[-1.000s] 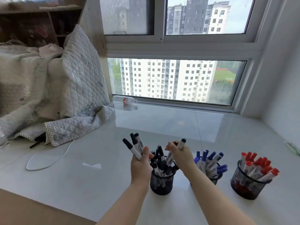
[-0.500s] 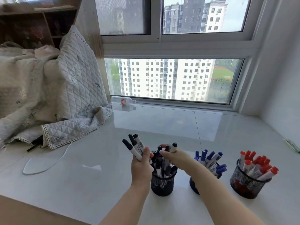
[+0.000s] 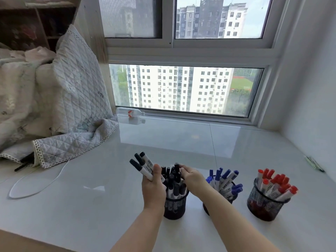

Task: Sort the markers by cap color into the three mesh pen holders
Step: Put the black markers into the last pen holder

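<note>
I'm seeing the left hand (image 3: 153,188) holding three black-capped markers (image 3: 143,165), grip clamped round their barrels, caps fanning up-left, just beside the black-marker holder (image 3: 175,206). Right hand (image 3: 192,180) is reaching over that holder, fingertips (image 3: 181,168) at a black cap (image 3: 176,165); grip looks pinched on it, but blur makes that hard to confirm. Blue-marker holder (image 3: 228,196) is standing in the middle, partly behind the right forearm; red-marker holder (image 3: 263,204) at right. All three are sitting on the white tabletop (image 3: 109,206). Quilt (image 3: 72,115) is lying far left.
</note>
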A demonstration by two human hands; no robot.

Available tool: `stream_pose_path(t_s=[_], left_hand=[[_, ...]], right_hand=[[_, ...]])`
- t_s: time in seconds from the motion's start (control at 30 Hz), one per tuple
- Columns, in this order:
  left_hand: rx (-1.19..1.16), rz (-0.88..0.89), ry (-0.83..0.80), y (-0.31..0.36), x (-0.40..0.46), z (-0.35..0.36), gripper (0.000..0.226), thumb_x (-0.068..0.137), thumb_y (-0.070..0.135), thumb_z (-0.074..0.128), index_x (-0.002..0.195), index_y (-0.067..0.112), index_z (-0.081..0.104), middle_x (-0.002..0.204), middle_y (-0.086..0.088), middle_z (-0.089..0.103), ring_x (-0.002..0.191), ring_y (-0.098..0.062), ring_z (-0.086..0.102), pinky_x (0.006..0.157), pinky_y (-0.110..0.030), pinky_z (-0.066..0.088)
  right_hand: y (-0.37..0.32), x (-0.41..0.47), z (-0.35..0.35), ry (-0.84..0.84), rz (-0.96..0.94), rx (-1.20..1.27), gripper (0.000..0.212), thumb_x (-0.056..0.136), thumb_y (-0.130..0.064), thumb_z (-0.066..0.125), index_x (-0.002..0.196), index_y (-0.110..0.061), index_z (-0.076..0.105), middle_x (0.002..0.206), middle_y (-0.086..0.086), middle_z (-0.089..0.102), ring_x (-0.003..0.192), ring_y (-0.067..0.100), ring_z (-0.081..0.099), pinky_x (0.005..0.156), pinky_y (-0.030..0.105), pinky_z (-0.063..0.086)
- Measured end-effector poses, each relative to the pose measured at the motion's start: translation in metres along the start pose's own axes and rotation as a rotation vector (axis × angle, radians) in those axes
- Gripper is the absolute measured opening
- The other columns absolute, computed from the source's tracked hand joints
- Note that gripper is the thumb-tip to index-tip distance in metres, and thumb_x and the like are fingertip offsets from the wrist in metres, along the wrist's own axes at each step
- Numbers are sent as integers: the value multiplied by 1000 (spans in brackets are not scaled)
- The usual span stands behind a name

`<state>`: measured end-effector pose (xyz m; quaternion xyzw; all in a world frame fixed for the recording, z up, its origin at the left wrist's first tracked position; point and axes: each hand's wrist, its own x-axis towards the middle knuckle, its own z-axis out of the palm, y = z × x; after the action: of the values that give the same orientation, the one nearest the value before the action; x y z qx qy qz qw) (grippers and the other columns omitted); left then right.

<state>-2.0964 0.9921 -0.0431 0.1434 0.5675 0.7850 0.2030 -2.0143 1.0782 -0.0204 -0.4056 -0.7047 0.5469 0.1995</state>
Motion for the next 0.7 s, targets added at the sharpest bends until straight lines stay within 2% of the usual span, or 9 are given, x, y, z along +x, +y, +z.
stream_pose_path(t_s=[0.07, 0.13, 0.17, 0.23, 0.27, 0.37, 0.5, 0.6, 0.7], left_hand=[[-66, 30, 86, -1, 2, -2, 25, 93, 39, 48, 82, 20, 62, 78, 5, 71, 74, -9, 67, 65, -25, 47], [-123, 36, 103, -2, 4, -4, 27, 94, 37, 47, 80, 23, 64, 83, 2, 74, 77, -11, 71, 63, -23, 51], [-102, 34, 101, -4, 5, -5, 29, 94, 37, 46, 77, 25, 66, 83, 3, 74, 77, -14, 71, 64, -24, 52], [-42, 38, 103, -7, 6, -7, 32, 94, 34, 46, 71, 36, 69, 81, 6, 74, 79, -17, 70, 71, -32, 51], [-28, 33, 100, -9, 6, -8, 34, 94, 32, 47, 70, 39, 69, 81, 6, 74, 80, -18, 68, 74, -34, 50], [9, 14, 46, -10, 7, -4, 30, 95, 31, 48, 76, 34, 71, 89, 1, 72, 80, -19, 64, 73, -37, 49], [65, 10, -43, -9, 4, 5, 21, 94, 38, 47, 98, 29, 66, 92, -16, 61, 71, -12, 58, 70, -33, 49], [29, -65, -110, -9, 0, 7, 26, 94, 37, 47, 114, 27, 58, 114, -3, 62, 101, -17, 61, 93, -42, 49], [18, -81, -199, -8, -1, 8, 32, 93, 36, 48, 119, 19, 55, 116, -6, 63, 105, -21, 62, 85, -34, 51]], right_hand=[[6, 1, -2, -2, 35, -22, 37, 100, -17, 31, 133, -13, 47, 120, 14, 61, 69, 12, 61, 61, 22, 51], [7, 0, -2, -6, 33, -64, 36, 100, -20, 30, 130, -14, 49, 108, 3, 65, 65, 3, 54, 53, 11, 45], [7, 0, -2, -4, 21, -72, 37, 100, -22, 31, 130, -14, 50, 108, -1, 63, 77, 4, 56, 65, 13, 48], [11, -2, 0, 28, 9, -85, 37, 99, -26, 33, 129, -15, 52, 120, 1, 61, 108, 17, 55, 95, 33, 46], [12, -4, 2, 49, 12, -92, 36, 99, -27, 33, 127, -17, 53, 122, 2, 61, 113, 21, 54, 99, 39, 44], [14, -9, 5, 87, 12, -75, 35, 98, -29, 33, 122, -18, 56, 120, 2, 62, 112, 22, 55, 98, 43, 45], [14, -12, 4, 91, 15, -46, 33, 98, -29, 34, 114, -16, 60, 112, 3, 64, 106, 22, 57, 96, 42, 46], [14, -14, 5, 105, 13, -11, 29, 98, -28, 35, 103, -17, 61, 104, 4, 65, 102, 21, 58, 96, 42, 45], [13, -15, 5, 111, -1, -30, 28, 99, -29, 34, 100, -16, 59, 105, 6, 64, 103, 22, 57, 98, 43, 42]])
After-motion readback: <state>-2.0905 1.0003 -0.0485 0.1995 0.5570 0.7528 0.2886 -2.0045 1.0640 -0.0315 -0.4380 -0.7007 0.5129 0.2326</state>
